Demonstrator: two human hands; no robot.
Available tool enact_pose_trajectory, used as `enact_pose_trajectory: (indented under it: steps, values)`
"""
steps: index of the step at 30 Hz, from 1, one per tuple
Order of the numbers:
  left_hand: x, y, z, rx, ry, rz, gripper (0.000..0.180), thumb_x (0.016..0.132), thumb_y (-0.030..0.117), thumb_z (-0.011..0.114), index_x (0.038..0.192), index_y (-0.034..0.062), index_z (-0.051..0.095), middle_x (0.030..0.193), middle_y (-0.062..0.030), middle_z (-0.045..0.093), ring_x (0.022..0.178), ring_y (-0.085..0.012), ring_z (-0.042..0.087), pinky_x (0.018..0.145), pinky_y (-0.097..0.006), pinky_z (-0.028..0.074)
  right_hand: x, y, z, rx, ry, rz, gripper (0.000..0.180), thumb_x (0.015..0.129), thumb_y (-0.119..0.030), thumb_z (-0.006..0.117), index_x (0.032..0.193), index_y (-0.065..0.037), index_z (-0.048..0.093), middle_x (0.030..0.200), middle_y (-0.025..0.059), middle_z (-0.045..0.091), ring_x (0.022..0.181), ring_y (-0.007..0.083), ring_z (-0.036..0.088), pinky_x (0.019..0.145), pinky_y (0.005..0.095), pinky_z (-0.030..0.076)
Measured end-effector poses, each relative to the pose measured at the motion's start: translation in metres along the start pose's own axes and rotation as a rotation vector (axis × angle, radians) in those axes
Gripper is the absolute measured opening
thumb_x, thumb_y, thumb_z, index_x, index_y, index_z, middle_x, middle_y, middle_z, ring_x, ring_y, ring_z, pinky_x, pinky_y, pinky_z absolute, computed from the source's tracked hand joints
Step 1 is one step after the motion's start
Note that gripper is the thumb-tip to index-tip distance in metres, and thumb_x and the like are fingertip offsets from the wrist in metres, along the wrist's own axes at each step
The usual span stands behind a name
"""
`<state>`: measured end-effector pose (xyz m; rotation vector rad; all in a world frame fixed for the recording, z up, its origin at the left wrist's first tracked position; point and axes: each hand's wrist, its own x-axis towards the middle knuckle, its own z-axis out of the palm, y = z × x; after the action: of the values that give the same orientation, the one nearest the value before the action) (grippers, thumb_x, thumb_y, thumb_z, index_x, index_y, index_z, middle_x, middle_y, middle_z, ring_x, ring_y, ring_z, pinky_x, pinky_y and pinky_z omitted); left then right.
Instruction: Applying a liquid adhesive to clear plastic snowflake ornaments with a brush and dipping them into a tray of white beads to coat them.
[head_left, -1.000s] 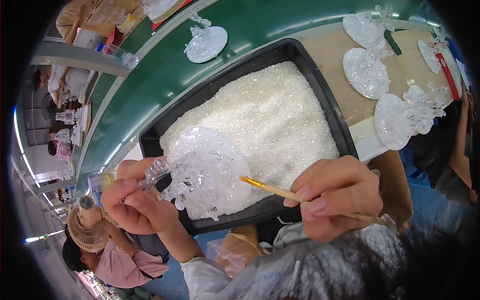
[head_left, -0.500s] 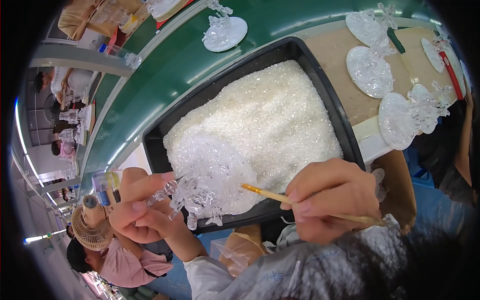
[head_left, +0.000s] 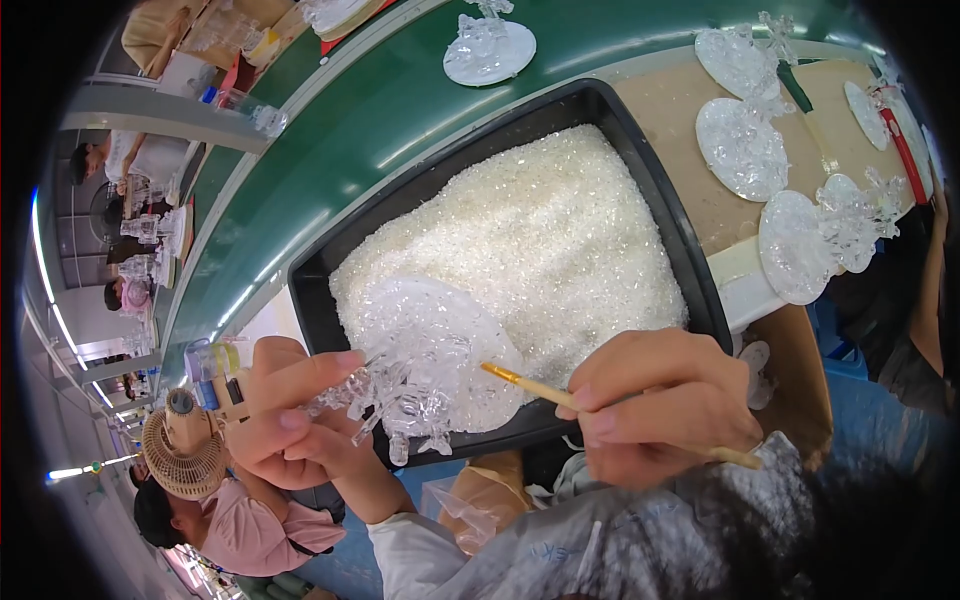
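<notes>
Between its thumb and fingers, my left hand (head_left: 300, 415) grips a clear plastic ornament (head_left: 400, 390) by its protruding part. The ornament's round white base (head_left: 480, 345) is tilted over the near left of the tray, its face speckled with glittering bits. A thin wooden paintbrush (head_left: 540, 388) is pinched in my right hand (head_left: 665, 400), its tip pointing left at the base; whether the bristles touch it I cannot tell. Beneath lies a black tray (head_left: 655, 155) heaped with white sparkling granules (head_left: 530, 220).
A green conveyor belt (head_left: 400, 120) runs behind the tray, carrying a similar ornament (head_left: 490, 50). Several more ornaments (head_left: 742, 148) stand on a brown board (head_left: 660, 120) at right, near a green-handled brush (head_left: 795, 85). A fan (head_left: 183, 450) and people (head_left: 255, 520) are at left.
The ornament on the belt has moved to the right. My left hand and its ornament have shifted slightly right and down. The paintbrush stays nearly in place, its handle angled a little differently.
</notes>
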<state>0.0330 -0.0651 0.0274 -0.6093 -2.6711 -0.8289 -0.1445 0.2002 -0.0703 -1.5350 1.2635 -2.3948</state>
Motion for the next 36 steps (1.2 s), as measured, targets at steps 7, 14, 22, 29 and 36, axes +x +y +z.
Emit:
enact_pose_trajectory:
  steps: [7, 14, 22, 29, 36]
  values:
    - [0.003, 0.000, 0.014, -0.018, 0.060, 0.033, 0.036, 0.101, 0.018, 0.046, 0.135, 0.0133, 0.038, 0.129, -0.0358, 0.054, 0.071, -0.0235, 0.052, 0.062, -0.041, 0.039, 0.000, -0.009, -0.007, -0.017, -0.106, 0.122, 0.038, 0.067, 0.007, 0.081, 0.100, 0.000, 0.063, 0.099, 0.0184, 0.063, 0.075, 0.0301, 0.070, 0.064, 0.0372, 0.060]
    - [0.020, 0.002, 0.048, 0.132, 0.384, 0.051, 0.024, 0.103, 0.022, 0.047, 0.123, 0.0100, 0.045, 0.102, -0.0274, 0.066, 0.060, -0.0181, 0.043, 0.057, -0.035, 0.034, 0.002, -0.006, -0.007, -0.049, -0.102, 0.087, 0.033, 0.071, 0.009, 0.077, 0.099, 0.000, 0.061, 0.098, 0.0188, 0.061, 0.075, 0.0283, 0.070, 0.062, 0.0354, 0.060]
    - [0.027, 0.012, 0.071, 0.340, 0.786, -0.353, 0.016, 0.093, 0.009, 0.062, 0.100, -0.0033, 0.070, 0.082, -0.0136, 0.073, 0.061, -0.0124, 0.058, 0.059, -0.022, 0.046, 0.000, -0.015, -0.001, -0.029, 0.037, 0.049, 0.024, 0.083, 0.002, 0.069, 0.103, -0.003, 0.057, 0.097, 0.0170, 0.058, 0.071, 0.0260, 0.068, 0.059, 0.0324, 0.059]
    - [0.037, 0.014, 0.069, 0.254, 0.916, -0.599, 0.013, 0.089, 0.005, 0.069, 0.100, 0.0013, 0.073, 0.078, -0.0054, 0.071, 0.061, -0.0043, 0.058, 0.053, -0.018, 0.043, -0.005, -0.022, 0.017, -0.076, -0.039, 0.017, 0.020, 0.093, -0.005, 0.058, 0.110, -0.007, 0.047, 0.095, 0.0158, 0.052, 0.057, 0.0220, 0.058, 0.047, 0.0273, 0.054]
    - [0.032, 0.018, 0.071, 0.336, 0.884, -0.619, 0.019, 0.094, 0.004, 0.064, 0.110, 0.0011, 0.073, 0.083, -0.0034, 0.070, 0.051, -0.0024, 0.051, 0.046, -0.017, 0.037, -0.018, -0.012, 0.031, -0.240, -0.317, -0.148, 0.037, 0.080, -0.012, 0.082, 0.106, -0.004, 0.058, 0.094, 0.0138, 0.062, 0.065, 0.0290, 0.069, 0.051, 0.0338, 0.053]
